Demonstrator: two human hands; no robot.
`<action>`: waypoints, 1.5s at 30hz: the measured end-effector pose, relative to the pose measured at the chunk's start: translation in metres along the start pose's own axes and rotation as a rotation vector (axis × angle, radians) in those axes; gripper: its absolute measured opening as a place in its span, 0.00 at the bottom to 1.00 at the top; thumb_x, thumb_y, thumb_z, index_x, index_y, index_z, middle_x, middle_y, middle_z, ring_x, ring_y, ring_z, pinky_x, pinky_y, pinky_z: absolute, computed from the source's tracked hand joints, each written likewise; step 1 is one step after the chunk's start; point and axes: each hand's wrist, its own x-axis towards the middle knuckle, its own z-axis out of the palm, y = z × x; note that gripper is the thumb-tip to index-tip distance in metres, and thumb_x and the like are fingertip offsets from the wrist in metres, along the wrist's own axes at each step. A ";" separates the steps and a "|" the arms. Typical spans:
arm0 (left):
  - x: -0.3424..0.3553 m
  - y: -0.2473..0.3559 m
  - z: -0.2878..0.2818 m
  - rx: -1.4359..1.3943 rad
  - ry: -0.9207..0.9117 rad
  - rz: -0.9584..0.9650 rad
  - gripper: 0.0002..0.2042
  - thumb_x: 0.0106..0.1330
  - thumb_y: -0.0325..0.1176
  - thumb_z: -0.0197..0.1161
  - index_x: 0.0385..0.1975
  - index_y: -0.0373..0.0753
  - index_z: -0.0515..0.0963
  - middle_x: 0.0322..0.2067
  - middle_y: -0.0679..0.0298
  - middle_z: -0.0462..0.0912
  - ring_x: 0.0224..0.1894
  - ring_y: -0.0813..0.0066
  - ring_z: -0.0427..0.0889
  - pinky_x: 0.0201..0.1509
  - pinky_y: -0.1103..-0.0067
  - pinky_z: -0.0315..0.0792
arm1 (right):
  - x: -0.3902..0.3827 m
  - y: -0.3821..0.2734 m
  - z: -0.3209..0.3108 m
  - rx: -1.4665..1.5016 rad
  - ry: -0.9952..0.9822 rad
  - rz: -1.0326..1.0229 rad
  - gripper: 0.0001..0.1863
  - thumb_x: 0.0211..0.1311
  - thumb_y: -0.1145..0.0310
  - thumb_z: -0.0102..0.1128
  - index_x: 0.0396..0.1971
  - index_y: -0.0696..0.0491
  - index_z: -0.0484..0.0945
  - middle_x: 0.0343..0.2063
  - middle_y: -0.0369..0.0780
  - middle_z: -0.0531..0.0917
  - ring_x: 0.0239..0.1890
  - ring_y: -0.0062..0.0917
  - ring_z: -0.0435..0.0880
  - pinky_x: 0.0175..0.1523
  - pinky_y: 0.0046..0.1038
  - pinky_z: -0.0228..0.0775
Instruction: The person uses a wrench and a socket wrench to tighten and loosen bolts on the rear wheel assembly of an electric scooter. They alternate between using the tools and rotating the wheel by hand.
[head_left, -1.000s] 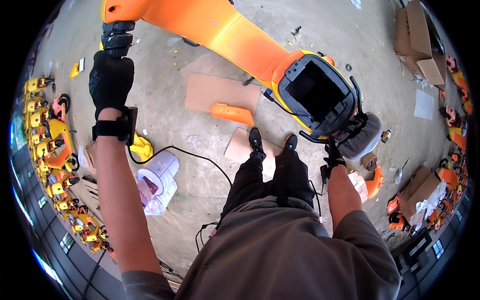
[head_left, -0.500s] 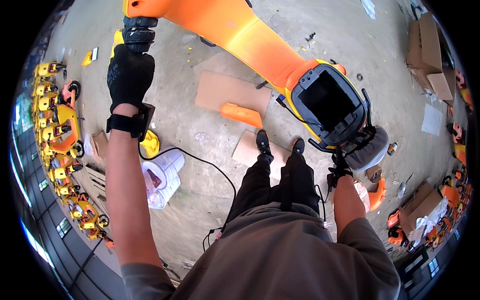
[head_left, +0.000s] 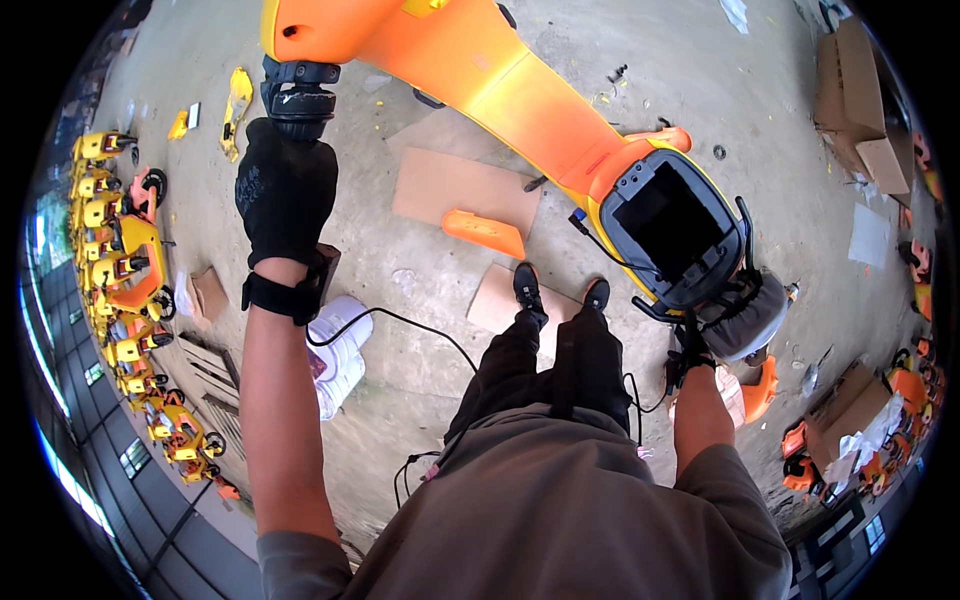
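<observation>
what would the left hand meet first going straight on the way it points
Likely the black handlebar fitting just ahead of the left hand, then the orange scooter body; depth is unclear.

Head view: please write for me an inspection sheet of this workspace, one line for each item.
Surface: grey concrete floor, cardboard sheet on it.
Job's things: orange-yellow scooter, its storage compartment open.
Clutter: loose orange panel, carton.
Hands: left hand closed on the handlebar; right hand at the rear rail, grip unclear.
Cables: black cable hangs from left wrist; blue-tipped lead beside compartment.
Surroundings: parked scooters on the left.
</observation>
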 end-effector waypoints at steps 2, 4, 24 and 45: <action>0.003 0.002 -0.001 0.004 -0.021 -0.031 0.09 0.52 0.29 0.57 0.30 0.35 0.67 0.21 0.44 0.78 0.28 0.41 0.79 0.32 0.57 0.73 | -0.001 -0.001 0.003 0.001 0.005 -0.002 0.47 0.49 0.23 0.48 0.68 0.31 0.54 0.67 0.25 0.58 0.68 0.21 0.59 0.50 0.44 0.64; 0.003 0.003 -0.001 0.005 -0.023 -0.039 0.09 0.52 0.29 0.57 0.30 0.35 0.67 0.21 0.44 0.78 0.28 0.41 0.79 0.32 0.57 0.73 | -0.003 0.001 0.002 0.009 0.012 -0.004 0.47 0.49 0.24 0.48 0.67 0.30 0.55 0.67 0.25 0.58 0.68 0.21 0.59 0.50 0.45 0.64; -0.007 -0.016 0.021 0.083 0.120 -0.051 0.10 0.45 0.28 0.59 0.30 0.35 0.75 0.29 0.48 0.80 0.33 0.47 0.78 0.36 0.60 0.70 | 0.016 0.021 0.001 -0.023 0.129 -0.164 0.48 0.49 0.30 0.53 0.66 0.41 0.53 0.62 0.33 0.64 0.56 0.27 0.67 0.53 0.37 0.65; -0.078 0.018 0.080 -0.366 -0.354 -0.307 0.07 0.53 0.32 0.60 0.23 0.38 0.69 0.15 0.62 0.70 0.13 0.67 0.72 0.15 0.73 0.64 | -0.018 0.036 -0.050 -0.662 -0.210 -0.597 0.28 0.53 0.49 0.62 0.47 0.55 0.76 0.39 0.47 0.83 0.40 0.37 0.83 0.45 0.34 0.74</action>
